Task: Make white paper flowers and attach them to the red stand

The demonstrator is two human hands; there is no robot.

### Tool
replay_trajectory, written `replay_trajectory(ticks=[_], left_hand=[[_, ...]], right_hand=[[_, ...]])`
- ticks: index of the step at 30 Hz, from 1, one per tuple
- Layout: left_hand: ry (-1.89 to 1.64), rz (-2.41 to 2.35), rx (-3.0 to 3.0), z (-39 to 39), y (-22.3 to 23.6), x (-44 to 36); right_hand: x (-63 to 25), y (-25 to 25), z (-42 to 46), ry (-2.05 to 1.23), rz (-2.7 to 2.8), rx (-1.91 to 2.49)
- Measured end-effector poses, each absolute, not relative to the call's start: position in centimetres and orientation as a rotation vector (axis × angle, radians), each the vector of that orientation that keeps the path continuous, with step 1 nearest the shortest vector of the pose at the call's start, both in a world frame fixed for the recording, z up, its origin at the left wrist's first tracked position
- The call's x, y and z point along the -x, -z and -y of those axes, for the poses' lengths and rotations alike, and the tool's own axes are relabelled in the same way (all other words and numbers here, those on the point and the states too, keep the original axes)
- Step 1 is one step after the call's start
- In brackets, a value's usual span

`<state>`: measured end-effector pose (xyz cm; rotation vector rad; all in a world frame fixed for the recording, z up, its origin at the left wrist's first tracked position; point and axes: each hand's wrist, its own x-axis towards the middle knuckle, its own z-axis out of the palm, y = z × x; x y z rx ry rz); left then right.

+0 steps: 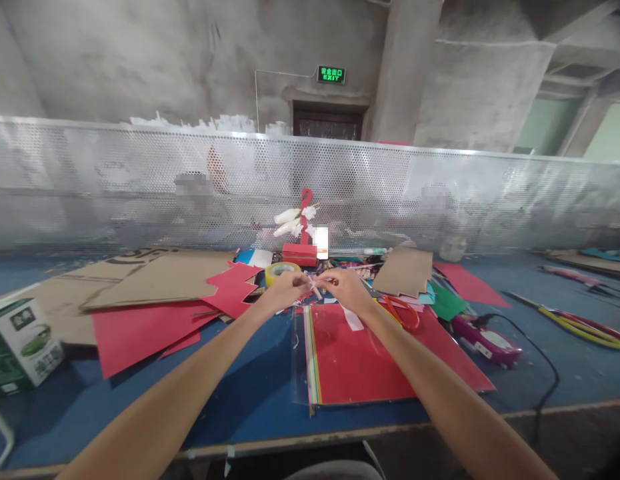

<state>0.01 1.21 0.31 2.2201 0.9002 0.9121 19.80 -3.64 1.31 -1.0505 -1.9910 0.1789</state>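
My left hand (289,288) and my right hand (347,285) meet over the middle of the table, fingertips pinched. Between them is a small pale, whitish-pink piece (316,289), which looks like a paper strip; its exact shape is too small to make out. Both hands appear to grip it. Under my right wrist lies a white paper strip (353,320), on a pack of red paper (360,367) with coloured sheet edges in a clear sleeve. A roll of yellow tape (280,271) stands just behind my left hand.
Behind the hands stands a red stand with white flowers (306,227) beside a lit phone (321,243). Cardboard (160,280) and red sheets (140,337) lie left, near a carton (25,347). Scissors (575,325) and a corded purple device (487,341) lie right. A perforated metal panel (140,193) closes the back.
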Motion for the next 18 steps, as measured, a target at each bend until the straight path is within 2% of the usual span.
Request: replay_trajectory(ticks=[18], left_hand=[[-0.941,-0.907,-2.204,-0.4,-0.79,-0.18]], right_hand=[[-20.16,-0.7,2.93,-0.288,1.935,1.107]])
